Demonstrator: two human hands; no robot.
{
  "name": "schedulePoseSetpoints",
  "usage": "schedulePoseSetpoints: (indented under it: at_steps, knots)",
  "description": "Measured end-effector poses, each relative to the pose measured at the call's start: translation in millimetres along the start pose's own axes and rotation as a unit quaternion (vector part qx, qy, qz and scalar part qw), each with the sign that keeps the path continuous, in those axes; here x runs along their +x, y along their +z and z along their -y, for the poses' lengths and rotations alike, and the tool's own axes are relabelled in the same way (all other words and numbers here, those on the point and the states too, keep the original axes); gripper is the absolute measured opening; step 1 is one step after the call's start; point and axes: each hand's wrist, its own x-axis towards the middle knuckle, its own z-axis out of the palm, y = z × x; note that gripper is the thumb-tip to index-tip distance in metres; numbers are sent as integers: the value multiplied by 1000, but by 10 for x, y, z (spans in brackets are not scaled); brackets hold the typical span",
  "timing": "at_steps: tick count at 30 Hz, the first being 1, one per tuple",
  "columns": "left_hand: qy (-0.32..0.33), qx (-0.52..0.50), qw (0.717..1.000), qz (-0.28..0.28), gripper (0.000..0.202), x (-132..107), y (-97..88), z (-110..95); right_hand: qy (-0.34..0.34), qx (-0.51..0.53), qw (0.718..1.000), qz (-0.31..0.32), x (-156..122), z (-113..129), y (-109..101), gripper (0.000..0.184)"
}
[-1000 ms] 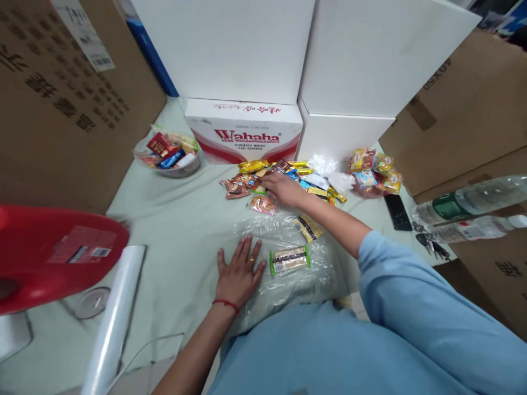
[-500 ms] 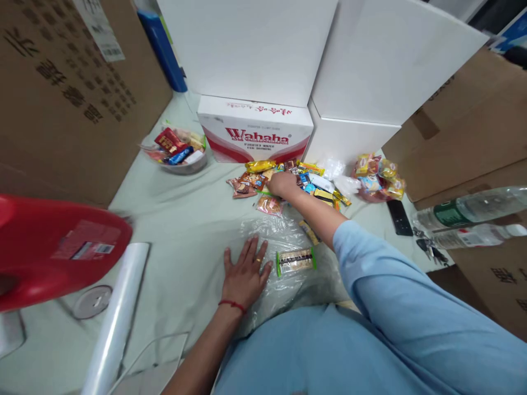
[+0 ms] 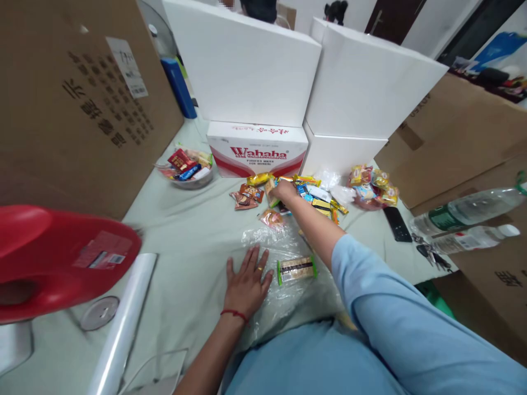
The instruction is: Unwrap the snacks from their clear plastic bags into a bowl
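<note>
My left hand [image 3: 247,282] lies flat with its fingers spread, palm down on the edge of a crumpled clear plastic sheet [image 3: 267,312]. To its right, a wrapped snack with green ends [image 3: 296,270] rests on that sheet. My right hand [image 3: 285,192] reaches into a pile of wrapped snacks [image 3: 321,206], its fingers closed on a pale wrapped snack [image 3: 270,190] that shows at their left side. Part of that packet is hidden by the hand. Brown snack packets [image 3: 246,200] lie just left, and a clear-wrapped one [image 3: 272,218] lies nearer me.
A Wahaha box [image 3: 257,153] and white panels [image 3: 242,60] stand behind the pile. Snack bowls sit left [image 3: 197,178] and right [image 3: 368,204]. A phone [image 3: 397,224], keys [image 3: 432,256] and bottles [image 3: 465,211] are right; a red jug [image 3: 61,263] and a plastic film roll [image 3: 123,323] are left.
My right hand has shifted slightly among the snacks, and the pale packet at its fingers now stands more upright. My left hand stays flat. The camera view has tilted up a little.
</note>
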Motion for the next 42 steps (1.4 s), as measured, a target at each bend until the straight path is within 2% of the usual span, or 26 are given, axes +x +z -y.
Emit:
schedulePoseSetpoints:
  at_steps: [2, 5, 8, 10, 12, 14, 17, 20, 23, 25, 28, 32, 34, 37, 42]
  knots:
    - [1, 0, 1000, 2, 55, 7, 7, 3, -11, 29, 1000, -4, -126, -198, -122, 30]
    - [1, -1, 1000, 10, 55, 21, -2, -4, -50, 82, 995, 2, -447, -628, -297, 29]
    - [-4, -1, 1000, 18, 55, 30, -21, -19, -124, 168, 977, 43, -923, -1057, -374, 31]
    - [-6, -1, 1000, 24, 56, 30, -29, -26, -177, 182, 966, 46, -1298, -1242, -337, 28]
    - [-7, -2, 1000, 27, 56, 26, -33, -32, -224, 117, 967, 18, -1673, -1322, -232, 22]
    - [-6, -3, 1000, 28, 56, 23, -37, -36, -268, 5, 963, 1, -1998, -1321, -88, 20]
    - [-8, -5, 1000, 26, 56, 22, -43, -43, -319, -141, 936, 37, -2307, -1256, 112, 20]
    - [-10, -8, 1000, 28, 56, 25, -46, -50, -350, -179, 915, 91, -2392, -1192, 204, 23]
    - [-13, -10, 999, 35, 56, 28, -48, -59, -351, -168, 916, 99, -2353, -1132, 203, 46]
    - [-17, -11, 999, 37, 56, 29, -51, -65, -347, -173, 915, 109, -2318, -1098, 195, 53]
    - [-19, -10, 999, 35, 57, 25, -51, -66, -332, -195, 913, 132, -2302, -1080, 211, 52]
    - [-13, -2, 1000, 23, 57, 15, -37, -48, -295, -206, 924, 131, -2319, -1081, 265, 59]
    - [-8, 2, 1000, 20, 56, 15, -33, -39, -293, -202, 925, 136, -2319, -1068, 270, 54]
    - [-8, 4, 1000, 21, 55, 21, -46, -42, -280, -197, 928, 150, -2305, -1066, 181, 49]
    - [-15, 2, 999, 32, 57, 35, -72, -63, -242, -168, 944, 150, -2258, -1141, -134, 49]
